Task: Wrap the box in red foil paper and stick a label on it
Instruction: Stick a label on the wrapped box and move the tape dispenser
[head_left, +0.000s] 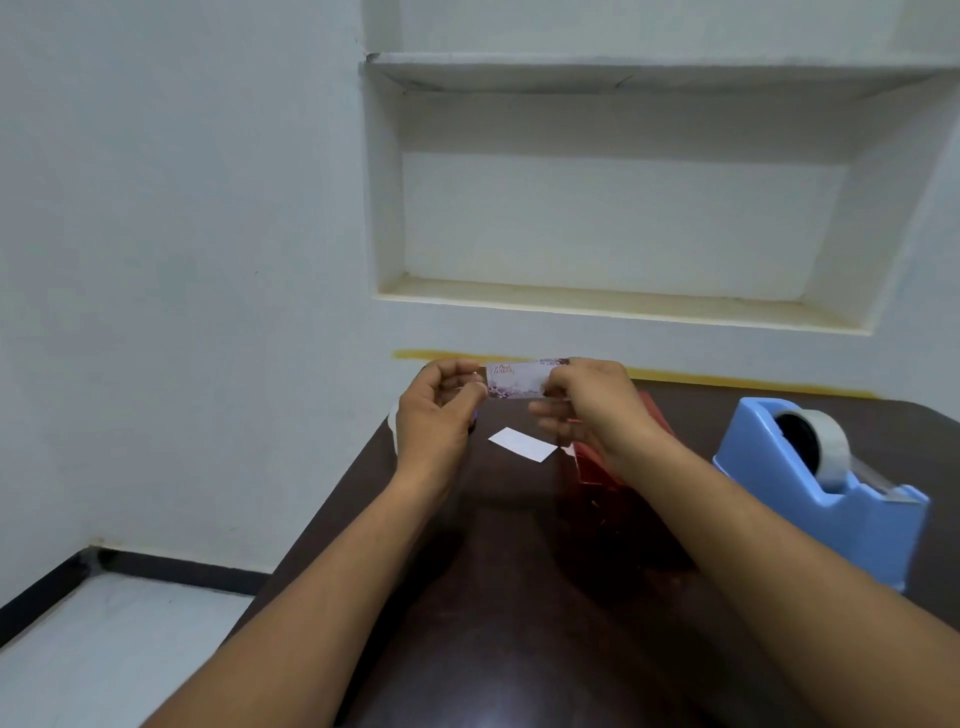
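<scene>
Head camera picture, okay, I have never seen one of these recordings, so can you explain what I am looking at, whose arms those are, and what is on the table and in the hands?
There is no machine here. The single picture comes from a camera worn on a person's head, looking forward and down, so the two bare arms are the wearer's own. The left hand and the right hand pinch the two ends of a small printed label, held up above a dark table. On the table lie a white paper slip, a box wrapped in red foil partly hidden behind the right forearm, and a blue tape dispenser with a roll of clear tape. Behind is a white wall with recessed shelves.
</scene>
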